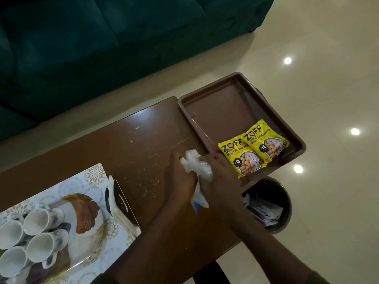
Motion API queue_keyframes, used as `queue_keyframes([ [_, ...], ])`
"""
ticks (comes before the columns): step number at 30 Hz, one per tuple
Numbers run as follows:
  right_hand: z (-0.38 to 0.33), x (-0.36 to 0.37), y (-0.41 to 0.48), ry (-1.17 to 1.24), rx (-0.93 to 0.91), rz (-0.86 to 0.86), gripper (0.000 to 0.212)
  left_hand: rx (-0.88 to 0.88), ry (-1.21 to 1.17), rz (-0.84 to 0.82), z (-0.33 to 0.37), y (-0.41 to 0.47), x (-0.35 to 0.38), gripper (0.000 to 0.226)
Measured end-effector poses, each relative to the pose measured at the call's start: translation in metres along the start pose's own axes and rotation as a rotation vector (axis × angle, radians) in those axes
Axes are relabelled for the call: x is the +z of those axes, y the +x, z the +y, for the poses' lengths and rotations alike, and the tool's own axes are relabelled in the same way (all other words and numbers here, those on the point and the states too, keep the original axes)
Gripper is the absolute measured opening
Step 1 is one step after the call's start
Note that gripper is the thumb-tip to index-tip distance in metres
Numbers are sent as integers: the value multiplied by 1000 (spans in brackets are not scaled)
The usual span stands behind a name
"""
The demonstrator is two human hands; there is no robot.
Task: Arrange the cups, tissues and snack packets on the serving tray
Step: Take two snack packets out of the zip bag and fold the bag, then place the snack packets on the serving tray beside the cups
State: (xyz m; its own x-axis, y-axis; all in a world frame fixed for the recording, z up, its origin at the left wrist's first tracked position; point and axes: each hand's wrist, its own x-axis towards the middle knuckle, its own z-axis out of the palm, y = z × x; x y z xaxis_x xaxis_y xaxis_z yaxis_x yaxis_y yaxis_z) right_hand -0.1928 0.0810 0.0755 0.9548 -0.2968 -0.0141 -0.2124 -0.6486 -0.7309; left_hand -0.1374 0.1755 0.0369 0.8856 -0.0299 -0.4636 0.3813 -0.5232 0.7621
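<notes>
On brown table [127, 140], beside tray [205, 111] holding two packets [253, 147]: left hand [180, 177] and right hand [221, 177] both pinching crumpled plastic wrapper [196, 167]; light, limp, slippery, so grip bunched middle.

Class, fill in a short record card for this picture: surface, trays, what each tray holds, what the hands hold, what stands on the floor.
surface: brown table
brown tray: two yellow snack packets, side by side
patterned tray: four white cups
beside the patterned tray: tissue holder
left hand and right hand: crumpled clear plastic bag
floor: bin, next to the table
</notes>
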Motion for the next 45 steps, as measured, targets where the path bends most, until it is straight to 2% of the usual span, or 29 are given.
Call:
queue_keyframes([
  [2,-11,5,-16,193,103,17,30,-66,-70,-85,9,-6,3,10],
  [4,-13,5,-24,271,232,39,35,-157,-317,-195,10,-17,0,15],
  [6,-6,2,-27,306,372,-83,62,-265,-603,-352,12,-22,-11,8],
  [7,0,1,-27,340,426,-149,75,-320,-732,-483,17,-24,-19,12],
  [8,8,0,-28,368,444,-188,80,-368,-833,-611,21,-22,-25,26],
  [9,15,-1,-28,371,430,-198,73,-375,-846,-710,24,-19,-28,40],
  [11,27,-1,-30,323,371,-126,48,-331,-716,-817,32,-10,-30,56],
  [12,30,1,-33,296,323,-79,46,-278,-610,-828,33,-6,-31,58],
  [14,40,-6,-42,226,234,20,62,-172,-423,-811,30,-3,-24,43],
  [16,50,-10,-51,152,167,108,67,-117,-272,-725,24,1,-22,40],
  [18,110,-78,-73,80,298,315,59,-96,-158,-853,48,-9,58,37],
  [20,136,-95,-85,-6,349,454,51,-92,-160,-835,42,-10,58,34],
  [22,158,-110,-93,-88,459,510,47,-98,-191,-813,32,-7,59,26],
  [24,180,-114,-93,-109,546,495,41,-86,-185,-796,23,-5,56,14],
  [26,204,-109,-90,-111,609,467,38,-90,-167,-799,22,-6,56,12],
  [28,231,-95,-84,-128,675,391,51,-90,-168,-792,22,-7,60,19],
  [30,253,-79,-78,-245,739,239,71,-90,-160,-786,21,-7,59,30],
  [31,260,-72,-76,-312,770,178,80,-93,-161,-780,20,-7,58,29],
  [33,266,-62,-75,-337,788,167,84,-86,-158,-768,18,-6,56,19],
  [35,268,-60,-77,-324,754,173,72,-81,-167,-745,16,-4,54,5],
  [40,270,-74,-80,-253,705,167,43,-110,-225,-637,19,-1,55,3],
  [45,244,-102,-43,-187,517,397,28,-118,-335,-544,26,3,59,8],
])
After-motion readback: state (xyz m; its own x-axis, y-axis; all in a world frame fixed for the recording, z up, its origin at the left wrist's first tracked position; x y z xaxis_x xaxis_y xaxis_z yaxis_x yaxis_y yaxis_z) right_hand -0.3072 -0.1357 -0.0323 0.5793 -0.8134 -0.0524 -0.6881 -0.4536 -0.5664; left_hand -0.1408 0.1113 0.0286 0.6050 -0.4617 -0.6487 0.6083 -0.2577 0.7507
